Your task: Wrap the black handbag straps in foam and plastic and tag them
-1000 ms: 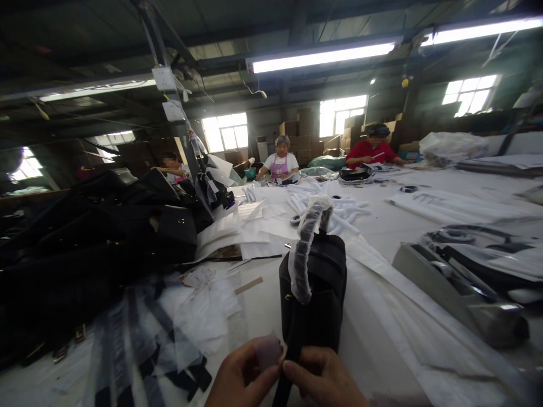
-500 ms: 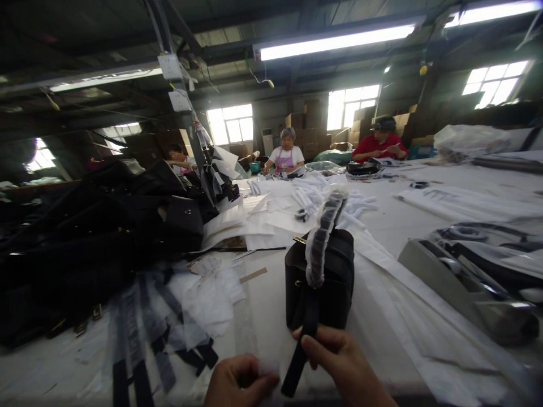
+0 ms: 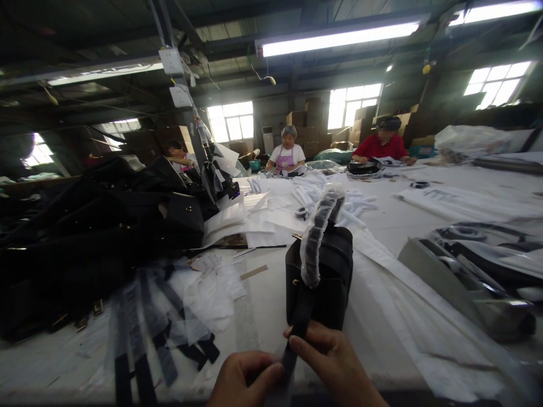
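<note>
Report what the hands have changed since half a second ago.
The left hand has moved slightly right and now touches the flat black strap near its lower end; whether it keeps the small translucent piece is hard to tell. The strap has swung slightly left. The right hand keeps its pinch higher up. The boxy black bag and the dark heap of black bags stayed put.

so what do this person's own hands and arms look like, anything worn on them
The left hand and right hand are both bare: no gloves, and no rings or markings can be made out on the fingers. No sleeve, watch or bracelet shows on the right wrist. Beyond that, the picture's edge cuts off the arms.
</note>
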Motion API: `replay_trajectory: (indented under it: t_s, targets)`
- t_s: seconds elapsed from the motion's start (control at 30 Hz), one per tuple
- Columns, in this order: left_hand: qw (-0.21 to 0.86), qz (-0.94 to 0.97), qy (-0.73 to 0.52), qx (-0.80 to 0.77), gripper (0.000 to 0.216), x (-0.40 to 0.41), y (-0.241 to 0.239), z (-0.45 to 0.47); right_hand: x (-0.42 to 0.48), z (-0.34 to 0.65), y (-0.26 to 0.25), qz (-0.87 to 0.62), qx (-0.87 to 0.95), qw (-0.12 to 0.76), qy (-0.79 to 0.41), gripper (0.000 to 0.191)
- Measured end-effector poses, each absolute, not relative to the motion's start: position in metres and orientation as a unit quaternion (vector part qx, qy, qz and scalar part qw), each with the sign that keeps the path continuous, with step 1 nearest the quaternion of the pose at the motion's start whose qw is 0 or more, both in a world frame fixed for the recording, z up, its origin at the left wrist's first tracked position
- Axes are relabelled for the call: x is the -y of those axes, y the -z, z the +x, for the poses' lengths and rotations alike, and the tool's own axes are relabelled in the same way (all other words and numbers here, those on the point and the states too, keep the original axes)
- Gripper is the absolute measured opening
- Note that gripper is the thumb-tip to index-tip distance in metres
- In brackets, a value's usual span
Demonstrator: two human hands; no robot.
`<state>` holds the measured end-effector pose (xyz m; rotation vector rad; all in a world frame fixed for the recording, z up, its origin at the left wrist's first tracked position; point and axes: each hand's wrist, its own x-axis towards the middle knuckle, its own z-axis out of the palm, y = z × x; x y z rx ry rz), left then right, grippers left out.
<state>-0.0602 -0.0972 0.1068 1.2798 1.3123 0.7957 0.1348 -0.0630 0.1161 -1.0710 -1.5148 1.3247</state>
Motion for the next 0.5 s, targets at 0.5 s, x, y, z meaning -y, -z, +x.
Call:
replay_trajectory:
  t_s: [0.5]
  targets:
    - [0.524, 0.527, -0.459, -0.486, 0.043, 0.052, -0.123, -0.007, 0.055, 0.158, -0.107, -0.481, 0.563, 0.429, -0.517, 0.058]
